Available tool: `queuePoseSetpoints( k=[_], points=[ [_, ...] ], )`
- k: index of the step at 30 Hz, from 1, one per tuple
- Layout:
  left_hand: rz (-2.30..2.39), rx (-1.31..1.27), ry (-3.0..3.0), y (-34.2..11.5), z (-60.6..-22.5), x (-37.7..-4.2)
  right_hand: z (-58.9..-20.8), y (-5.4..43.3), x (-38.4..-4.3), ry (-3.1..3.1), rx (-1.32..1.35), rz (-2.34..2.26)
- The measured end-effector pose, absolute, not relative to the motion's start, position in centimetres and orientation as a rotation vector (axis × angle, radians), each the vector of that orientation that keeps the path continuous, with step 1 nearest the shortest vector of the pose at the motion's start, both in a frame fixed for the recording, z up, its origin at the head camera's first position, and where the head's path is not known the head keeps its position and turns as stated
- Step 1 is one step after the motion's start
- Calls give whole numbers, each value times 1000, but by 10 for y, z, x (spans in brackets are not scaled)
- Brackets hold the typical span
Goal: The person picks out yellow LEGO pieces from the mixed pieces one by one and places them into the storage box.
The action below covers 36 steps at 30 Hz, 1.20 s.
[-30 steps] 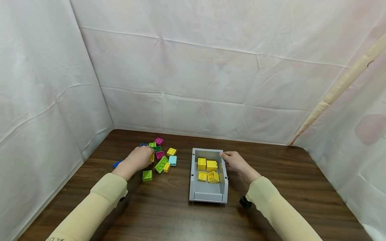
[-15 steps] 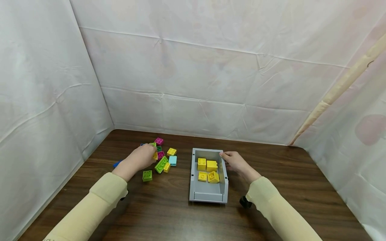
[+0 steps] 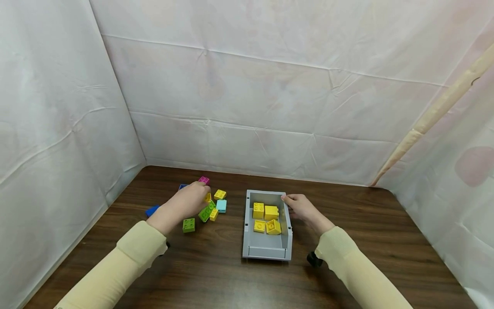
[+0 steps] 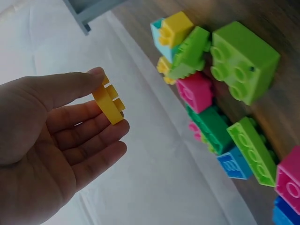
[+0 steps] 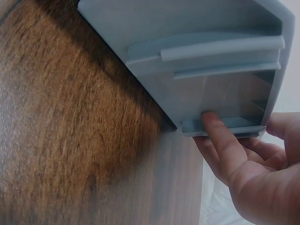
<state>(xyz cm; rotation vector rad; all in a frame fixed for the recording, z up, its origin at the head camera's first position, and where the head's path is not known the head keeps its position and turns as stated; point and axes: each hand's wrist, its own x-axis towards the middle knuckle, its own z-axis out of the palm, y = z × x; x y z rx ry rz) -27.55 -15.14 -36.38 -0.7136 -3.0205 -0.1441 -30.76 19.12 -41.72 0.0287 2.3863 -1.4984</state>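
My left hand (image 3: 187, 202) is above the loose toy bricks on the left. Its thumb and fingertips pinch a flat yellow toy brick (image 4: 108, 104) with studs, plain in the left wrist view. My right hand (image 3: 306, 211) grips the right wall of a grey plastic bin (image 3: 266, 241), its thumb at the rim near the far corner. In the right wrist view, fingers (image 5: 225, 147) lie along the outside of that wall. Several yellow bricks (image 3: 258, 210) sit in the bin, toward its far end.
Loose bricks lie on the wooden table (image 3: 216, 274): lime green (image 3: 188, 225), light blue (image 3: 221, 206), yellow (image 3: 220, 194), magenta (image 3: 204, 180) and blue (image 3: 152, 210). A dark green brick (image 4: 209, 129) shows in the left wrist view. White cloth (image 3: 231, 94) encloses the table's back and sides.
My left hand has moved slightly right and away over the bricks, now with a yellow brick between its fingertips. The right hand and the bin have stayed put.
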Motion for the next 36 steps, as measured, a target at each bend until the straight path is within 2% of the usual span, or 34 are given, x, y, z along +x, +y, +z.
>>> queuePoseSetpoints(
  k=[36],
  points=[
    [-66, -925, -2836, -91, -336, -247, -415, 190, -306, 2391, 31, -1473]
  ],
)
